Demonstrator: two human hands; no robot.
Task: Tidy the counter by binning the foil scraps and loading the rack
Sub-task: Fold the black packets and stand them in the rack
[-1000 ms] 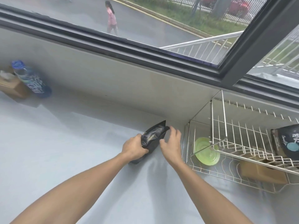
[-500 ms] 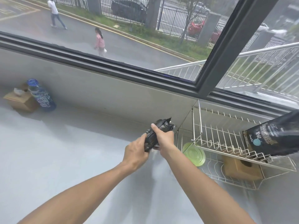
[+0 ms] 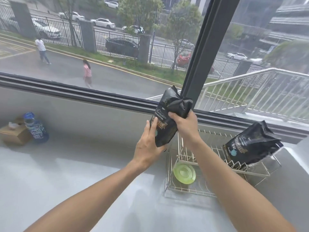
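Right hand [image 3: 184, 124]: closed round the crumpled top of a black bag [image 3: 167, 118], fingers wrapped over the scrunched foil.
Left hand [image 3: 148, 148]: cupped under the bag's lower end, palm against its side, fingers lying up along the printed face; a loose, supporting hold rather than a tight fist.
Bag: held up in the air by both hands, roughly upright and leaning a little to the left, in front of the window frame, above the left end of the rack [image 3: 209, 190].
Rack: a wire frame with two tiers, standing on the counter [image 3: 66, 181] against the wall, at the right.
Second bag [image 3: 250, 144]: black, same print, tilted on the rack's upper tier, its top pointing up and right.
Lid [image 3: 184, 172]: green, round, propped on edge in the lower tier, below the held bag.
Bottle [image 3: 36, 128]: blue label and cap, at the far left of the counter by the wall.
Box [image 3: 14, 134]: brown card, touching the bottle on its left, with something white poking out of its top.
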